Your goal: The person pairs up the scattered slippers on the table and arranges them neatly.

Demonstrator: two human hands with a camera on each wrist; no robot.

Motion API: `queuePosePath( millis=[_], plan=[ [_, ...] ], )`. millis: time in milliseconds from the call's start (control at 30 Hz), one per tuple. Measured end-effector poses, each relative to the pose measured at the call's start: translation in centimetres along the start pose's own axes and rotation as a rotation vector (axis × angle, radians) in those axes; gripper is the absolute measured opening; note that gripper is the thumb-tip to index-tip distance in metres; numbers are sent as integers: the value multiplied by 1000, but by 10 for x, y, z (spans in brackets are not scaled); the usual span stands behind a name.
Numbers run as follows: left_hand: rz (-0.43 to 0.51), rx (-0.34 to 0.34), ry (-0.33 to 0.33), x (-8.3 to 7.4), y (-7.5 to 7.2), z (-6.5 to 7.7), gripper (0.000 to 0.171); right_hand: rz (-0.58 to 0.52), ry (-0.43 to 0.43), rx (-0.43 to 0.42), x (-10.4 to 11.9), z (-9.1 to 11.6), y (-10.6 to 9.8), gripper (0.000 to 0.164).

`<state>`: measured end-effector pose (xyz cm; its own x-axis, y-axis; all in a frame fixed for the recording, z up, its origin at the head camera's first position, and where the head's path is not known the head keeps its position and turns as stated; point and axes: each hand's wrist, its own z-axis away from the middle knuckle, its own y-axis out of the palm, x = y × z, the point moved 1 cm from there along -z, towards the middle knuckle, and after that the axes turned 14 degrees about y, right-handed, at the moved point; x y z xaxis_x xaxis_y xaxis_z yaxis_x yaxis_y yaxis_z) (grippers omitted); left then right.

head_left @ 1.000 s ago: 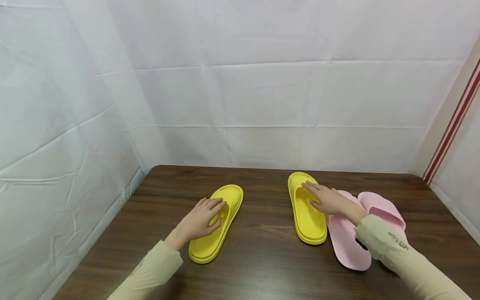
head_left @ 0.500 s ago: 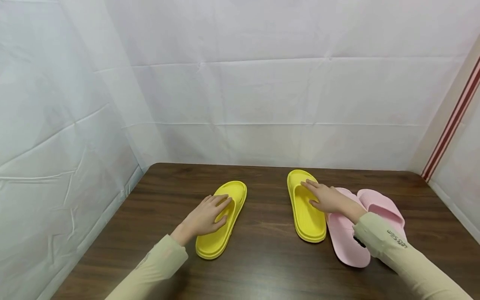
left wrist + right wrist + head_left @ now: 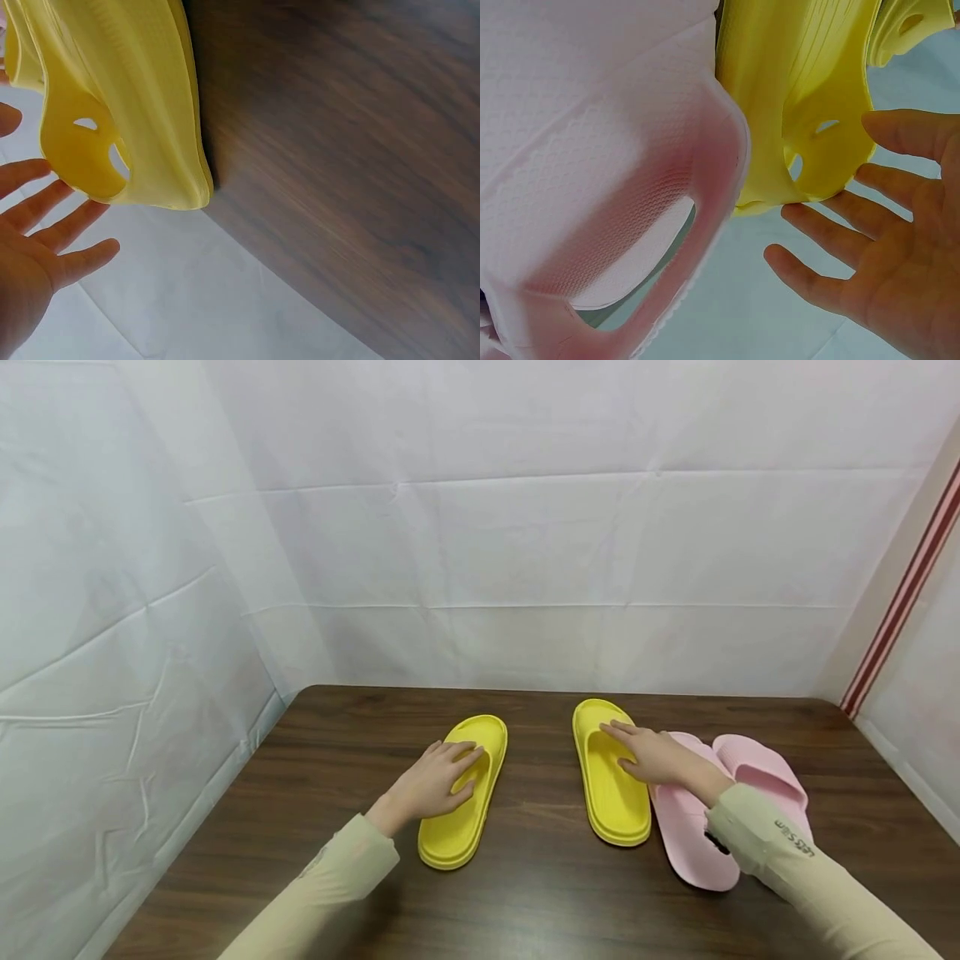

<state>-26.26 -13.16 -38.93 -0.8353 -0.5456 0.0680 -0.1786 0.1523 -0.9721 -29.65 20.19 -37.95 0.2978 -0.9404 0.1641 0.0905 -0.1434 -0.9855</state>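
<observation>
Two yellow slippers lie sole down on a dark wooden table. The left hand (image 3: 431,781) rests its straight, spread fingers on the strap of the left yellow slipper (image 3: 450,843). From the left wrist view, that hand's fingertips (image 3: 90,214) meet the strap edge of this slipper (image 3: 139,97). Over the right yellow slipper (image 3: 618,814), the right hand (image 3: 660,756) reaches in from the right with extended fingers. In the right wrist view the same hand (image 3: 900,225) has its fingertips at the strap of this yellow slipper (image 3: 757,90).
Right of the yellow slippers lie two pink slippers, one (image 3: 701,852) against the right yellow one and the other (image 3: 765,768) partly under the right forearm. White sheeting (image 3: 525,543) hangs behind the table (image 3: 540,902) and along its left side.
The left hand and the left yellow slipper have moved right together, closer to the right yellow slipper, and the slipper has turned more upright in view. The right hand has hardly moved.
</observation>
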Motion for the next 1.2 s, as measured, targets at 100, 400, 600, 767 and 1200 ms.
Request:
queuePosePath(
  millis=[100, 400, 600, 767, 1200],
  plan=[
    [6, 7, 1, -2, 0, -8, 44, 11, -19, -17, 2, 2, 0, 56],
    [0, 44, -14, -4, 5, -23, 46, 25, -32, -38, 6, 10, -1, 57],
    [26, 64, -22, -6, 8, -33, 47, 53, -25, -50, 8, 15, 2, 58],
    [19, 64, -7, -9, 10, -41, 46, 66, -26, -61, 10, 22, 4, 60],
    [74, 91, -25, -20, 15, -58, 49, 58, -21, -67, 10, 35, 7, 62]
  ],
)
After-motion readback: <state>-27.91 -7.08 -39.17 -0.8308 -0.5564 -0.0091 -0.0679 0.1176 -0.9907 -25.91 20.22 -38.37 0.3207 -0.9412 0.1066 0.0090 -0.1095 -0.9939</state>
